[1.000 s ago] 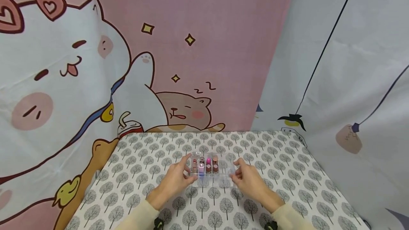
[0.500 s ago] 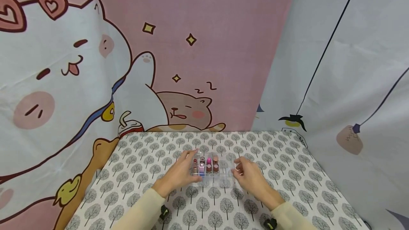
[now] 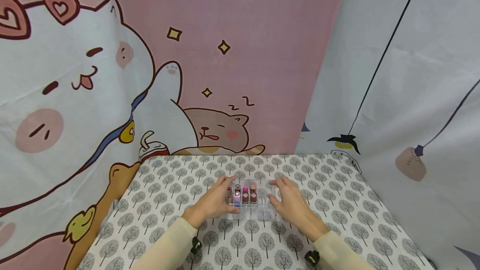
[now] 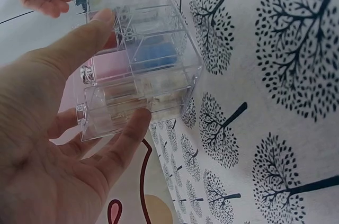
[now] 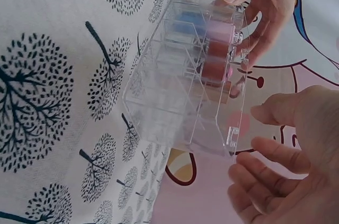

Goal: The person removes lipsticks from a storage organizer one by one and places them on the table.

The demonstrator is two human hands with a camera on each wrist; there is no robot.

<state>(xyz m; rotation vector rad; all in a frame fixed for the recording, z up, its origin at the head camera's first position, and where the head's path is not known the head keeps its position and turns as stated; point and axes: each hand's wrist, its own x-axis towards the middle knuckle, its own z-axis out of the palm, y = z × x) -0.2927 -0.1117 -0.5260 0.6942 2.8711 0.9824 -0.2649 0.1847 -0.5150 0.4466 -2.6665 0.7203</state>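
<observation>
A clear plastic lipstick organizer (image 3: 265, 214) stands on the patterned cloth, several tubes in its left compartments. Among these are a pink-and-blue tube (image 4: 111, 68), a bright pink one (image 3: 245, 188) and two dark red-brown ones (image 5: 214, 70). My left hand (image 3: 213, 200) grips the organizer's left end, thumb over the front and fingers along the side. That hand partly covers the leftmost compartment in the head view. Beside the right end is my right hand (image 5: 286, 160), thumb and fingers spread, a small gap between them and the plastic in the right wrist view.
A white cloth (image 3: 157, 203) printed with grey trees covers the table. Behind it hangs a pink and white cartoon curtain (image 3: 262, 74), with a white curtain (image 3: 375, 74) on the right. The organizer's right compartments show no tubes.
My left hand has moved right, further round the organizer's left end. The right hand has shifted slightly up and its fingers have spread. The organizer stays about where it was.
</observation>
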